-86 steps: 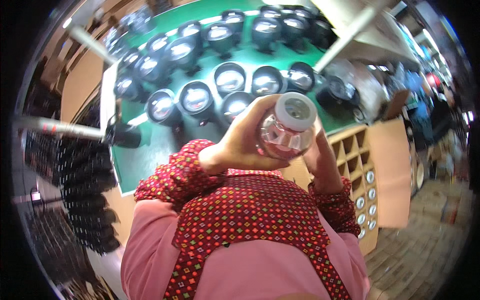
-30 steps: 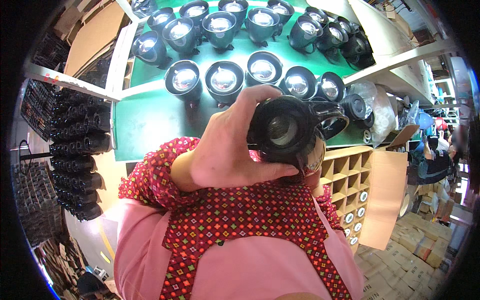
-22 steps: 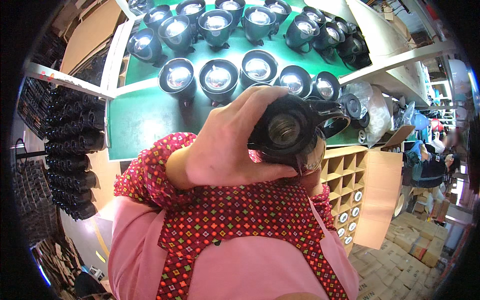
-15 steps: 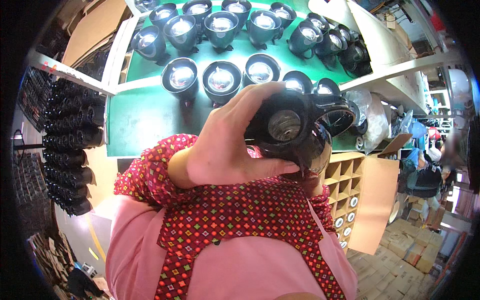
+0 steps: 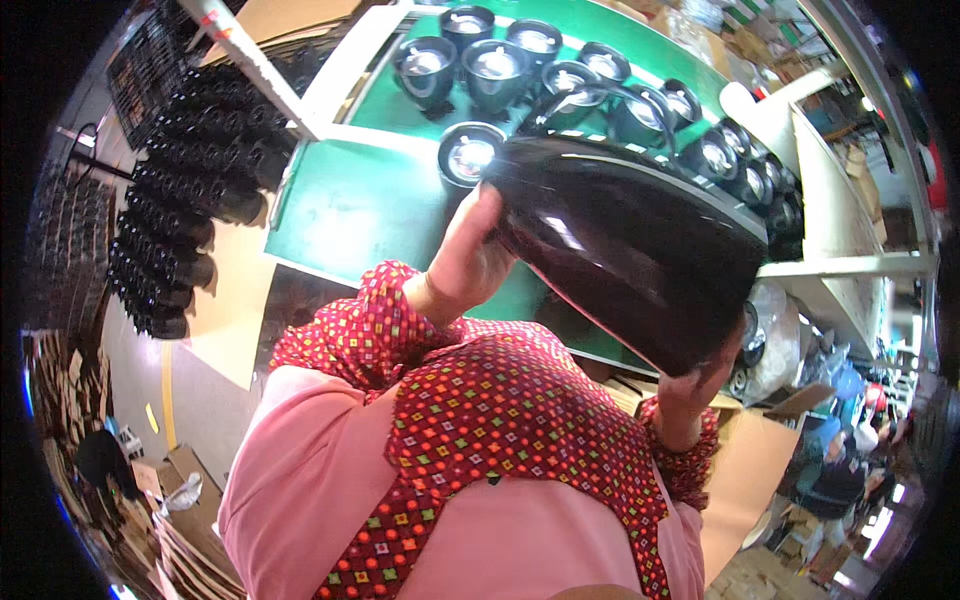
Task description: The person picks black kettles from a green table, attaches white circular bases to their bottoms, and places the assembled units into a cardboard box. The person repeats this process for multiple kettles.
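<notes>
Both hands grip one black jug (image 5: 625, 240), which we see held aslant in front of the chest, above the near part of the green counter (image 5: 345, 215). The left hand (image 5: 465, 255) closes on its left end, thumb uppermost; the right hand (image 5: 700, 385) closes on its lower right end, its fingers partly hidden.

We note open room on the counter to the left of the jug, bounded by a pale front edge and a white rail (image 5: 385, 138). On the right, the jug's end comes near a white beam (image 5: 855, 267) in our view, leaving little apparent space there.

We count two hands, one held jug and one black pot (image 5: 470, 155) just left of it. Beyond stand eight further pots (image 5: 497, 75), some crossed by the jug's handle (image 5: 600, 89); a cluster (image 5: 755, 180) at right overlaps too much to count.

The jug's body is smooth, glossy and rounded, its handle a thin loop. The pots are round, with bright, shiny tops. We also see patterned red sleeves (image 5: 345, 335), a flat brown cardboard flap (image 5: 750, 480) and crumpled clear plastic (image 5: 780, 350).
</notes>
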`<state>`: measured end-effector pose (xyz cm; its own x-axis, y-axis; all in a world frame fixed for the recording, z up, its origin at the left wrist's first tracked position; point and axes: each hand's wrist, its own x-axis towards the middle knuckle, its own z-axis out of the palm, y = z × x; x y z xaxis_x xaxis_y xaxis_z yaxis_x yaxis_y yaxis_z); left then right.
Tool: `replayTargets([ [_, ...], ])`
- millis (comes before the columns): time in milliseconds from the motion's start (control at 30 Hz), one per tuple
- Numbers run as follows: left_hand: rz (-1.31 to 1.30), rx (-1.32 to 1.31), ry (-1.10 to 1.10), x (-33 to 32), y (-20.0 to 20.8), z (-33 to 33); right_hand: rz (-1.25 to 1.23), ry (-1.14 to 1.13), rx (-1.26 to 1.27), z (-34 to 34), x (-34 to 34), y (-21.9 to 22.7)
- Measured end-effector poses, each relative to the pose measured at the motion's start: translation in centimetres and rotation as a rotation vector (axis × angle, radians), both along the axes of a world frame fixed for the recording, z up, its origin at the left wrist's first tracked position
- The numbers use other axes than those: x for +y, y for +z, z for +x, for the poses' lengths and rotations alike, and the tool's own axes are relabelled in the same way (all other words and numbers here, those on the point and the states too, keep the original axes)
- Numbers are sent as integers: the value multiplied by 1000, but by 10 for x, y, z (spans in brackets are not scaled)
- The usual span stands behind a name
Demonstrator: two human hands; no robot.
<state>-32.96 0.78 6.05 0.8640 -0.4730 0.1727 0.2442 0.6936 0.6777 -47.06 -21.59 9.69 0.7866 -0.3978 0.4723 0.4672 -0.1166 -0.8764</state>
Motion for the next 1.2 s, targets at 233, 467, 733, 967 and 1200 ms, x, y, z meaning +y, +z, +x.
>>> replayTargets([
  [233,-318,282,82,75,-57,25,-1014,274,-315,118,85,49],
  [467,251,677,569,157,-127,44,-1133,472,-354,230,170,-54],
  [733,251,937,550,191,-160,4,-1248,460,-173,316,212,-162],
  [967,222,1028,636,224,-182,-45,-1357,412,18,334,221,-185],
  [1200,248,1026,671,236,-157,-78,-1546,333,181,327,234,-171],
])
